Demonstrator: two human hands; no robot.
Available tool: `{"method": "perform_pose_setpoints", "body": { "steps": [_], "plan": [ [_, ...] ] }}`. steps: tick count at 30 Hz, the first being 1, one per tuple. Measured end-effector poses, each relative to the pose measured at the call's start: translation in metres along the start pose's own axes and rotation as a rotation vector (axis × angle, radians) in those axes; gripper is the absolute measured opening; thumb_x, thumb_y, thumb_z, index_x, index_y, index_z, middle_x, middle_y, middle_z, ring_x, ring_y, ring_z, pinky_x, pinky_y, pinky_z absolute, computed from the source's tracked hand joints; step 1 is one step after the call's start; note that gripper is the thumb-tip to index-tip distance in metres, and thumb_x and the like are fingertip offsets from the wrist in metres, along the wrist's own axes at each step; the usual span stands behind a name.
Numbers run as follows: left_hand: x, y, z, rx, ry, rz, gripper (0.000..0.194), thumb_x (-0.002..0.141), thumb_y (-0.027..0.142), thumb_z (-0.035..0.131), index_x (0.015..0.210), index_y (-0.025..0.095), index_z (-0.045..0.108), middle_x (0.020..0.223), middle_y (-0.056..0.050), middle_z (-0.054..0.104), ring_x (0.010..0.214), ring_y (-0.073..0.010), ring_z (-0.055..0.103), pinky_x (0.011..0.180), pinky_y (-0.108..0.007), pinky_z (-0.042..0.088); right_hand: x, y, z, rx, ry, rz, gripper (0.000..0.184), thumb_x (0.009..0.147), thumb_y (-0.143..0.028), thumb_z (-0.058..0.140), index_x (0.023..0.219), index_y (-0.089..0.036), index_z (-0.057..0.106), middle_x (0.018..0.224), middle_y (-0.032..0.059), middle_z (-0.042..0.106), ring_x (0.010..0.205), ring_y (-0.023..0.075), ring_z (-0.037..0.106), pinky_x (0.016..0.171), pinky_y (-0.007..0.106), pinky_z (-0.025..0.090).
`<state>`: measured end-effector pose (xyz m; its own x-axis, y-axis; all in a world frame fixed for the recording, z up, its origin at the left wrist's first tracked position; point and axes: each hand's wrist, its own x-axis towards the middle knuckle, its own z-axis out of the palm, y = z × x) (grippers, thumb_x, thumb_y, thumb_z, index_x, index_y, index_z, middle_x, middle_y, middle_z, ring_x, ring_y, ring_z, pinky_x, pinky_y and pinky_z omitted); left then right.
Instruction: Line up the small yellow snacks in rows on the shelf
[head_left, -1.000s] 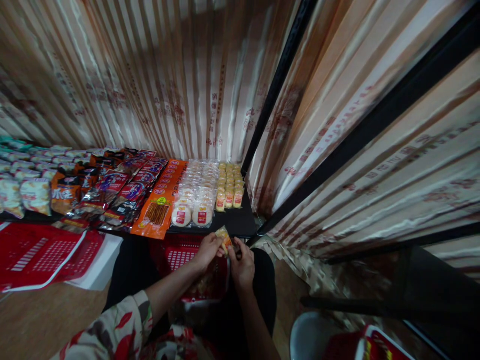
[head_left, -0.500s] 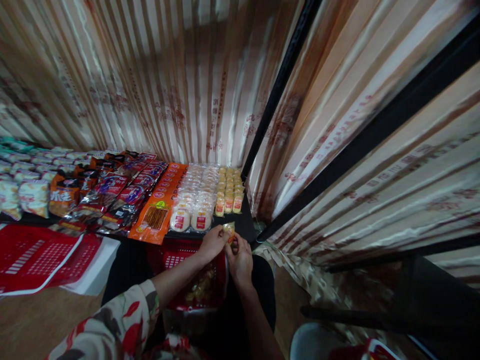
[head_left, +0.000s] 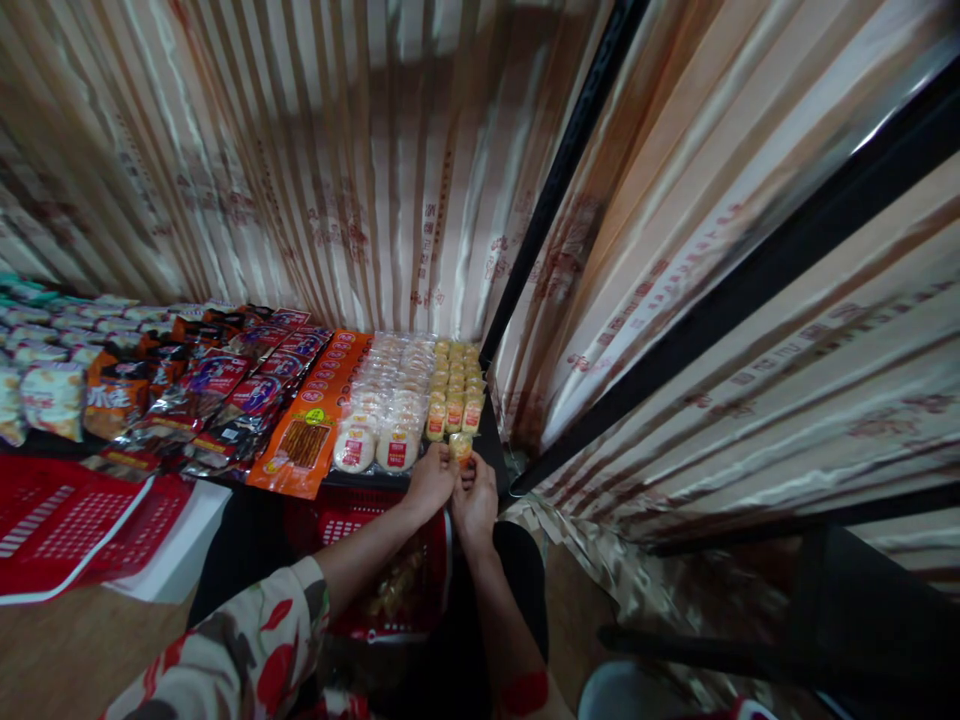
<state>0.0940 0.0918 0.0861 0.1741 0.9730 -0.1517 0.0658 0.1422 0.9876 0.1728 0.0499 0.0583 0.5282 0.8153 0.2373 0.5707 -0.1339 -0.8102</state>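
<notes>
Yellow packet, gripped by fingertips of both left hand and right hand, just in front of rows of yellow packets on black shelf, with pleated curtains behind. Partly covered by fingers, impossible to tell whether touching the shelf; below, hard to make out contents of red basket. Near front edge, with only narrow bare strip at right, toward black pole.

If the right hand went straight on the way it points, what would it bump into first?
Beyond the small packet it holds, the right hand would probably first meet the front row of yellow packets, though depth is hard to judge.
</notes>
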Motion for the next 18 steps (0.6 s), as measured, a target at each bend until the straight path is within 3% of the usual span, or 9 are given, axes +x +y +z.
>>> {"method": "perform_pose_setpoints", "body": {
  "steps": [7, 11, 15, 18],
  "plan": [
    [0.006, 0.013, 0.003, 0.112, 0.017, 0.048, 0.022, 0.070, 0.002, 0.052, 0.084, 0.016, 0.062, 0.086, -0.006, 0.063, 0.076, -0.0163, 0.058, 0.077, -0.026, 0.044, 0.016, 0.002, 0.013, 0.081, 0.033, 0.013, 0.040, 0.080, -0.032, 0.046, 0.114, -0.012, 0.051, 0.099, 0.0117, 0.051, 0.065, 0.0134, 0.056, 0.064, 0.031, 0.052],
    [0.015, 0.004, 0.006, 0.201, 0.098, 0.071, 0.026, 0.073, 0.010, 0.055, 0.098, 0.014, 0.062, 0.093, -0.010, 0.061, 0.088, -0.0202, 0.057, 0.086, -0.031, 0.043, 0.025, 0.007, 0.022, 0.123, 0.038, 0.007, 0.041, 0.080, -0.033, 0.045, 0.114, -0.010, 0.051, 0.100, 0.0131, 0.051, 0.066, 0.0137, 0.056, 0.064, 0.031, 0.052],
    [0.023, -0.006, 0.010, 0.338, 0.066, 0.114, 0.030, 0.082, 0.018, 0.046, 0.108, 0.011, 0.059, 0.108, -0.013, 0.060, 0.103, -0.0218, 0.054, 0.095, -0.033, 0.038, 0.034, 0.008, 0.027, 0.133, 0.048, 0.023, 0.042, 0.080, -0.034, 0.045, 0.113, -0.010, 0.051, 0.101, 0.0132, 0.051, 0.066, 0.0136, 0.056, 0.063, 0.030, 0.051],
    [0.026, -0.007, 0.011, 0.408, 0.035, 0.119, 0.031, 0.086, 0.021, 0.040, 0.109, 0.009, 0.058, 0.110, -0.015, 0.060, 0.104, -0.0207, 0.055, 0.095, -0.032, 0.039, 0.039, 0.008, 0.029, 0.121, 0.051, 0.031, 0.041, 0.080, -0.034, 0.044, 0.112, -0.010, 0.052, 0.101, 0.0127, 0.052, 0.067, 0.0134, 0.056, 0.063, 0.028, 0.050]
  ]
}}
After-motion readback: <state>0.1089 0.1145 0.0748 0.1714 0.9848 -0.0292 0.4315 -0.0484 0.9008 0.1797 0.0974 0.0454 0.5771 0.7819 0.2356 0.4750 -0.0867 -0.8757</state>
